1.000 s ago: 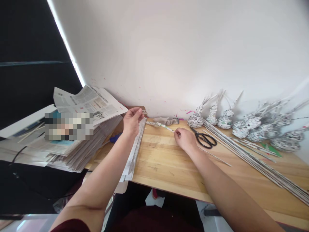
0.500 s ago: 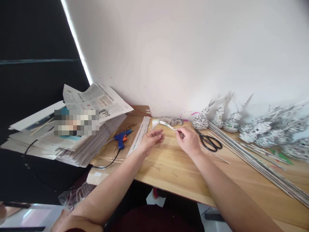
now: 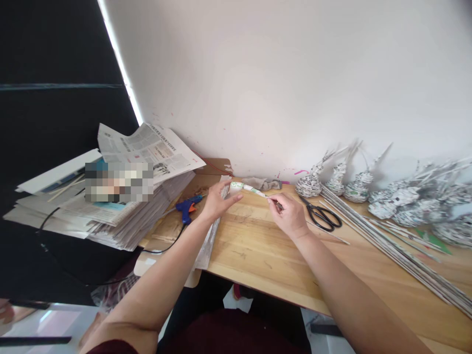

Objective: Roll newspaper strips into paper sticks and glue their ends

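Observation:
My right hand [image 3: 289, 214] pinches the thin right end of a rolled newspaper strip [image 3: 250, 188], white with green print. The strip arcs leftward above the wooden tabletop and widens that way. Its wide end lies beside the fingertips of my left hand [image 3: 217, 200]; whether they touch it I cannot tell. The thumb and fingers of that hand are spread apart. Below and behind the left hand lies a stack of narrow newspaper strips [image 3: 206, 250], partly covered by the wrist. Black-handled scissors [image 3: 324, 218] rest just right of my right hand.
A blue glue gun [image 3: 187, 209] with a black cord lies left of my left hand, near a tall newspaper pile [image 3: 165, 189]. Long paper sticks [image 3: 387, 246] run along the right. Several woven paper gourd shapes [image 3: 356, 187] stand against the wall. A grey cloth [image 3: 267, 183] lies behind the strip.
My left hand has moved up and left to the strip's wide end, and its thumb and fingers have spread. My right hand keeps its pinch, nearly in place.

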`<move>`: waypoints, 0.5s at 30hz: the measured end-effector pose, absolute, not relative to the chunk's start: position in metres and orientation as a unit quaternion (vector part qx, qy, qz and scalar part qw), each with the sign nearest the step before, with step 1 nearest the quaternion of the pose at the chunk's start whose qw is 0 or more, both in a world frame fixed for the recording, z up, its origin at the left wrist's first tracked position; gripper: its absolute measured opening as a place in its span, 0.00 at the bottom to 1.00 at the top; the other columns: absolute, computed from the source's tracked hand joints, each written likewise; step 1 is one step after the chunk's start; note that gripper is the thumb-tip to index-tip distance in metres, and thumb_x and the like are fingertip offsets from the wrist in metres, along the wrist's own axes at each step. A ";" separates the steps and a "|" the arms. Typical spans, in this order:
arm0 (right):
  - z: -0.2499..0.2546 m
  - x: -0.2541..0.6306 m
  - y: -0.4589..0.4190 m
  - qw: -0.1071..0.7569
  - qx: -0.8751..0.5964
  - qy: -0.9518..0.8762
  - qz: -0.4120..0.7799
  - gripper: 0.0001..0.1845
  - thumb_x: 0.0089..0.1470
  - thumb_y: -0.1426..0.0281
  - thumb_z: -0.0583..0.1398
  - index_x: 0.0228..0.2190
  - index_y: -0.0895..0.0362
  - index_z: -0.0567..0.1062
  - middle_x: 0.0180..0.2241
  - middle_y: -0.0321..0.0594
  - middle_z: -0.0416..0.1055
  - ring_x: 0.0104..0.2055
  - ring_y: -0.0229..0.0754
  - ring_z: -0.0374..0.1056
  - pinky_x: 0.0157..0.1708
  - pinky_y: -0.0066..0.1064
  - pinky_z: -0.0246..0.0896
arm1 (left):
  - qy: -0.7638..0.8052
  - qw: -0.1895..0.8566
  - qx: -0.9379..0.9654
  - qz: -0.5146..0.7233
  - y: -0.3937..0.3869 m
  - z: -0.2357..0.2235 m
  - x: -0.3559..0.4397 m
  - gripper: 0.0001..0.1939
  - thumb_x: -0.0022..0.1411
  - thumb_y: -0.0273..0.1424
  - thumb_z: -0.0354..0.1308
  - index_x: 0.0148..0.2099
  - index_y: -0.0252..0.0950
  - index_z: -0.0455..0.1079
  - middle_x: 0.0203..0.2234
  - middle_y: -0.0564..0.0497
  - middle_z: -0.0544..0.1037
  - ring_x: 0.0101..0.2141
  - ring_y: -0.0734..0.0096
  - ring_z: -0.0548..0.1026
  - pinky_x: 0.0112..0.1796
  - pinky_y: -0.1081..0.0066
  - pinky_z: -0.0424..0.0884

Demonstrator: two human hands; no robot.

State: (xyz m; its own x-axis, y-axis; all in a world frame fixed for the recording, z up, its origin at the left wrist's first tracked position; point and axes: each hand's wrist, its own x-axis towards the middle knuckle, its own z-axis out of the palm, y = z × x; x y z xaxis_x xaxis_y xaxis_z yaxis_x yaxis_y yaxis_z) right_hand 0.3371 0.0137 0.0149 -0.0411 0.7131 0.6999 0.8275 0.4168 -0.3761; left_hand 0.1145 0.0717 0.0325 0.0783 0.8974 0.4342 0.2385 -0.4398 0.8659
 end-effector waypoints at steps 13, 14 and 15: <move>0.016 0.335 0.012 0.395 -0.509 -0.765 0.004 0.11 0.58 0.68 0.52 0.32 0.55 0.74 0.31 0.40 0.70 0.30 0.38 0.65 0.31 0.27 0.57 | 0.297 0.693 0.524 0.396 0.060 0.079 0.093 0.44 0.44 0.64 0.43 0.52 0.40 0.69 0.41 0.36 0.76 0.22 0.68 0.73 0.20 0.72 0.63; 0.016 0.334 0.012 0.410 -0.501 -0.762 0.012 0.11 0.58 0.67 0.52 0.33 0.55 0.74 0.31 0.40 0.70 0.29 0.37 0.65 0.30 0.27 0.57 | 0.326 0.667 0.521 0.422 0.064 0.076 0.091 0.41 0.45 0.63 0.45 0.50 0.39 0.71 0.40 0.36 0.76 0.19 0.71 0.70 0.18 0.73 0.60; 0.017 0.334 0.012 0.425 -0.497 -0.756 0.017 0.10 0.57 0.67 0.52 0.33 0.56 0.73 0.30 0.40 0.69 0.28 0.36 0.64 0.29 0.26 0.57 | 0.354 0.632 0.515 0.457 0.066 0.072 0.089 0.37 0.46 0.61 0.49 0.47 0.38 0.73 0.39 0.36 0.77 0.16 0.75 0.67 0.17 0.74 0.58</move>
